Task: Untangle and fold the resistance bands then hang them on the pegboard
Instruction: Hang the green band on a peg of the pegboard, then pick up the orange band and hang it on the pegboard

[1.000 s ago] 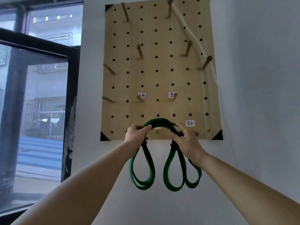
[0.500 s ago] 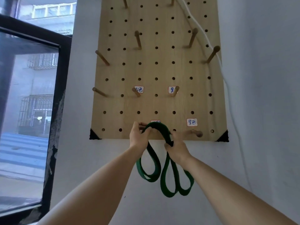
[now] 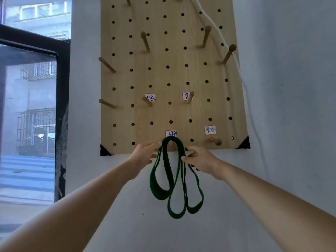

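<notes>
**Item under inspection:** The green band (image 3: 159, 192) is draped over a short wooden peg (image 3: 171, 142) in the bottom row of the pegboard (image 3: 160, 113). It sits directly under a small handwritten label (image 3: 171, 133). The band is folded into several loops. They hang below the board's lower edge, in front of the white wall (image 3: 291, 106).

**Hands:** The left hand (image 3: 145, 153) is at the band's upper left, just under the board. Its fingers are nearly straight and its fingertips (image 3: 159, 143) touch the band's left side near the peg. The right hand (image 3: 198, 157) is at the upper right, with loosely curled fingers (image 3: 184, 158) against the right-hand strands. Whether it is pinching them cannot be told.

**Surroundings:** A second bottom-row peg (image 3: 216, 141) sticks out to the right, beneath another label (image 3: 210, 130). More pegs and two more labels are higher on the board. A white cord (image 3: 236, 60) runs down the board's right side and onto the wall. Black brackets hold the board's lower corners. A dark-framed window (image 3: 62, 106) is on the left.
</notes>
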